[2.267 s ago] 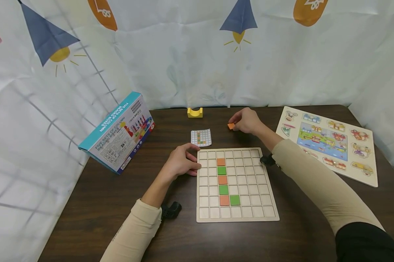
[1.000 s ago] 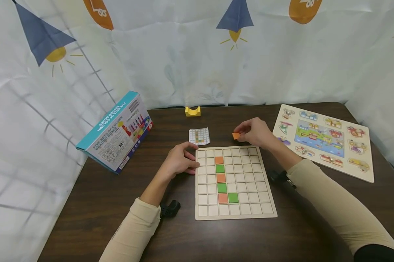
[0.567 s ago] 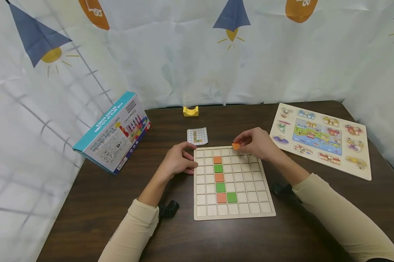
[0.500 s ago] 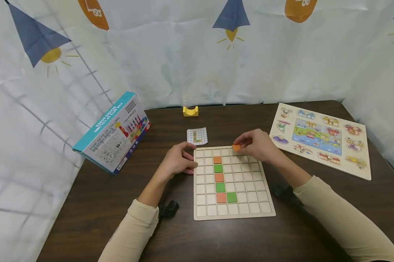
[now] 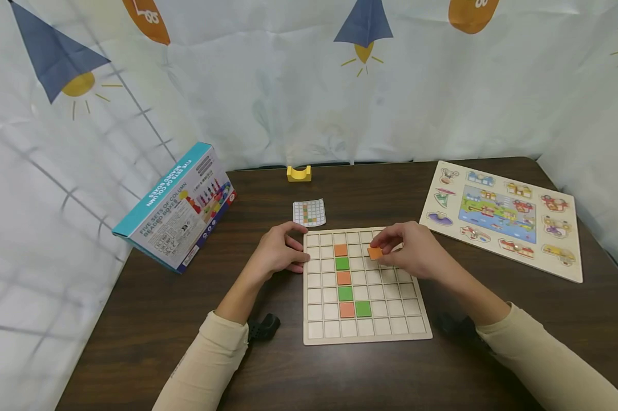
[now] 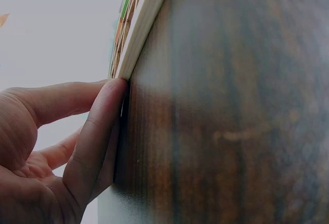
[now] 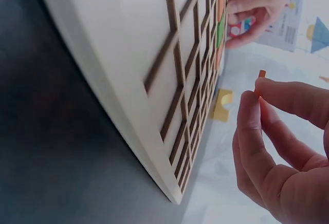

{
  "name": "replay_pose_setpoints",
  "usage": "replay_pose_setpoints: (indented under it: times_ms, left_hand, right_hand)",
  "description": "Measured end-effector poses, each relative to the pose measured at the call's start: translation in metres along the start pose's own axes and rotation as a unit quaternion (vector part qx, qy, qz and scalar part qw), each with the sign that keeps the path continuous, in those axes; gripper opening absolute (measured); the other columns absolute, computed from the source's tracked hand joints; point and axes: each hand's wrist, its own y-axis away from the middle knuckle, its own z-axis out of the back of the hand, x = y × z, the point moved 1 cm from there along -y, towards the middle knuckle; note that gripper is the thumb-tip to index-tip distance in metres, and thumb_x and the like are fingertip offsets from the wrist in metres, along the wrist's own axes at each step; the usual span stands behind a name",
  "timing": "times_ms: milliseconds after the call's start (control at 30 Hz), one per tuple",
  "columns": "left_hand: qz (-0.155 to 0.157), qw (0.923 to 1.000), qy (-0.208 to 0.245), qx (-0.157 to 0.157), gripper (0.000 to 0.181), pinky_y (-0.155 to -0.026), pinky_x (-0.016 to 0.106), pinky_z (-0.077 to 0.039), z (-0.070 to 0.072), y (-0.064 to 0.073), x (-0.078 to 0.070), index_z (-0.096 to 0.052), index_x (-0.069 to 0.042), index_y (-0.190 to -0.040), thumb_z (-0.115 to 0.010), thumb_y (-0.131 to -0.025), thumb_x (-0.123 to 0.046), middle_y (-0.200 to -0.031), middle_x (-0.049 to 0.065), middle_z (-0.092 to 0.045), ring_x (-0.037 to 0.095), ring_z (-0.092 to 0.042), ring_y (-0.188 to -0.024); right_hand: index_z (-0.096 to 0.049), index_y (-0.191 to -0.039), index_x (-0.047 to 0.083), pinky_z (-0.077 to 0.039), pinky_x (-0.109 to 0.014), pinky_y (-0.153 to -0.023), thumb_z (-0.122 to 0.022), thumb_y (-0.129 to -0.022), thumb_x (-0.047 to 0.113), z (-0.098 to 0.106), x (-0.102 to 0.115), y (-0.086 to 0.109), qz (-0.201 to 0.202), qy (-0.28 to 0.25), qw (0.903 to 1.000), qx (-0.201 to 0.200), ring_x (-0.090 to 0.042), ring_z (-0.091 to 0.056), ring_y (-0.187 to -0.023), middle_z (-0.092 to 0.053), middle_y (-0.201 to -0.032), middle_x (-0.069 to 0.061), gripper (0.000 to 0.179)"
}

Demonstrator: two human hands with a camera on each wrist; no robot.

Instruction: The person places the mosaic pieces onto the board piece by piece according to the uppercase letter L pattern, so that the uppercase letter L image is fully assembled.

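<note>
A pale wooden grid board (image 5: 334,337) lies on the table, with orange and green square tiles in several cells. An orange tile (image 5: 375,253) is pinched between the thumb and fingertips of my right hand (image 5: 413,251), over the board's upper right part. The right wrist view has this tile (image 7: 262,74) edge-on, raised above the board. At the board's far left corner, my left hand (image 5: 277,251) holds the edge with thumb and index finger. The left wrist view shows a fingertip against the board's side (image 6: 139,34). A small printed pattern card (image 5: 309,213) lies behind the board.
A yellow notched block (image 5: 299,174) stands at the table's back edge. To the left is a blue-and-white box (image 5: 180,208), and to the right a wooden picture puzzle (image 5: 504,220). A printed curtain (image 5: 288,85) hangs behind the dark table (image 5: 267,371).
My right hand has carried the orange tile from the table behind the board to above the board, moving toward me. My left hand has stayed at the board's corner.
</note>
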Motion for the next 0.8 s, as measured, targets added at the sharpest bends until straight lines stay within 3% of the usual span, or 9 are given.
replay_pose_setpoints:
  times_ms: [567, 800]
  left_hand:
    - [-0.001, 0.9999, -0.01, -0.004, 0.059, -0.061, 0.038, -0.067, 0.0, -0.002, 0.001, -0.06, -0.014, -0.137, -0.083, -0.085, 0.001, -0.102, 0.017, -0.066, 0.021, -0.073, -0.066]
    - [0.002, 0.9999, -0.01, -0.002, 0.059, -0.061, 0.038, -0.067, -0.001, -0.002, 0.001, -0.06, -0.015, -0.137, -0.082, -0.085, 0.001, -0.102, 0.016, -0.066, 0.021, -0.073, -0.067]
  right_hand:
    - [-0.078, -0.097, 0.015, -0.05, -0.028, -0.073, -0.089, -0.08, 0.012, -0.013, 0.002, 0.028, -0.002, 0.005, 0.9994, 0.035, -0.013, -0.061, -0.079, -0.067, -0.081, 0.004, 0.021]
    - [-0.077, -0.096, 0.015, -0.05, -0.025, -0.069, -0.092, -0.078, 0.014, -0.018, 0.0, 0.036, -0.024, -0.011, 0.9987, 0.043, -0.015, -0.06, -0.079, -0.066, -0.081, 0.003, 0.023]
